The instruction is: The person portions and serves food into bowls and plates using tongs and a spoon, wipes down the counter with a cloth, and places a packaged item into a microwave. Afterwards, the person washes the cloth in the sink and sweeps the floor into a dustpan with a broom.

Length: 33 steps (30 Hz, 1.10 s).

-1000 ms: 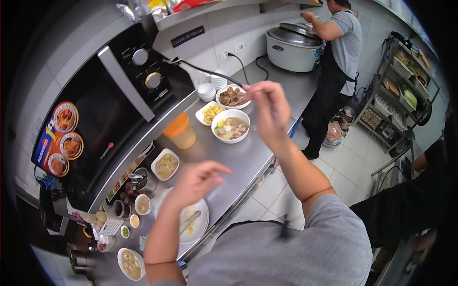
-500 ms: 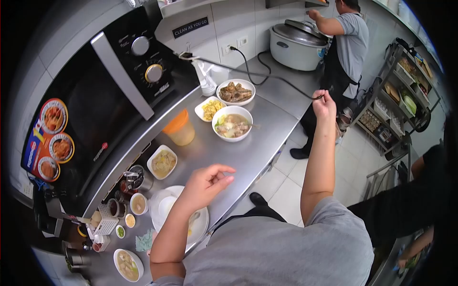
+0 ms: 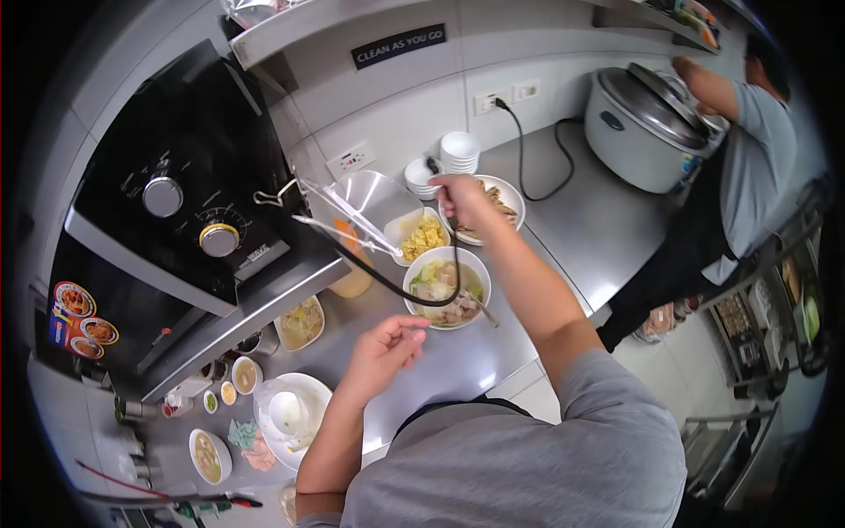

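My right hand grips the plug end of a black power cord, with the dark plug sticking out beyond the fingers. The cord sags in a loop over a soup bowl and runs back to white ties by the microwave. A wall socket is to the left of the plug. My left hand hovers over the steel counter, below the soup bowl, its fingers loosely bent and nothing in them. Behind the right hand sits a bowl of browned food.
Yellow food in a dish and stacked white bowls stand near the wall. A large rice cooker occupies the far counter, with a co-worker beside it. A white plate and small bowls lie at left.
My right hand has swung from the far right to near the wall, bringing the plug; the cord has slackened into a loop. My view has shifted toward the wall. My left hand stays low and empty.
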{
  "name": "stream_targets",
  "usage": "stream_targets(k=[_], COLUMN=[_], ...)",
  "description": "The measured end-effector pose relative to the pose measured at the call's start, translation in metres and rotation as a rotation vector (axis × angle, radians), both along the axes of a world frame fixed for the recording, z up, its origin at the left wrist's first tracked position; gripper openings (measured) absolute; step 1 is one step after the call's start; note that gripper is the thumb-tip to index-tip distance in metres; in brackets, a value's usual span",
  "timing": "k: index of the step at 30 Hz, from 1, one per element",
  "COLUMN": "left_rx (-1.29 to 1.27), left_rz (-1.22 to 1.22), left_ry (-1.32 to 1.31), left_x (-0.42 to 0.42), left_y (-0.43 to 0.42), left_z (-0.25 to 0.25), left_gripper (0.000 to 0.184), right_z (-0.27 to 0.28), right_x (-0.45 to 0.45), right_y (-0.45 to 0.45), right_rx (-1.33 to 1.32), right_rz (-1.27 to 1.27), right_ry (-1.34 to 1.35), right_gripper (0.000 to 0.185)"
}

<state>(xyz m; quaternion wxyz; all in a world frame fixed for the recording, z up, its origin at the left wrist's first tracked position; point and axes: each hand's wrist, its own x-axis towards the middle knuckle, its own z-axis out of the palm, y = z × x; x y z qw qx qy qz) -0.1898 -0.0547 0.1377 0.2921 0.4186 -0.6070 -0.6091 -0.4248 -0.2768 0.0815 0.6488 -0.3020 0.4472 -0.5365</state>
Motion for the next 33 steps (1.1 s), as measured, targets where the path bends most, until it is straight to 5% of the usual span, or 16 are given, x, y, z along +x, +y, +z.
stream_targets(k=[4,9,12,14,18,21,27,33], left_rx=[-0.022,0.048,0.094,0.111,0.122,0.139,0.150,0.135], left_rz=[0.144,0.383,0.470,0.484,0.475,0.456,0.463,0.480], left_ry=[-0.106,-0.119,-0.126,-0.114,-0.097,-0.102,-0.091,-0.045], left_x=[0.000,0.013,0.018,0.017,0.013,0.011,0.020,0.028], left_y=[0.003,0.015,0.021,0.019,0.009,0.005,0.005,0.008], left_z=[-0.004,0.001,0.000,-0.001,-0.005,-0.006,-0.009,-0.013], left_gripper=[0.021,0.021,0.021,0.021,0.021,0.020,0.020,0.020], right_z=[-0.018,-0.073,-0.087,-0.057,-0.060,-0.063,-0.070,-0.068], right_x=[0.077,0.117,0.131,0.129,0.127,0.125,0.128,0.141], right_y=[-0.065,-0.139,-0.154,-0.139,-0.139,-0.137,-0.145,-0.158], right_rx=[-0.133,-0.716,-0.513,-0.089,-0.059,0.017,0.141,0.209], right_rz=[-0.030,-0.042,-0.076,-0.018,0.117,0.112,0.167,0.102], right_ry=[0.344,0.888,0.574,0.236,-0.349,-0.274,-0.837,-1.046], right_gripper=[0.022,0.032,0.031,0.029,0.026,0.028,0.030,0.027])
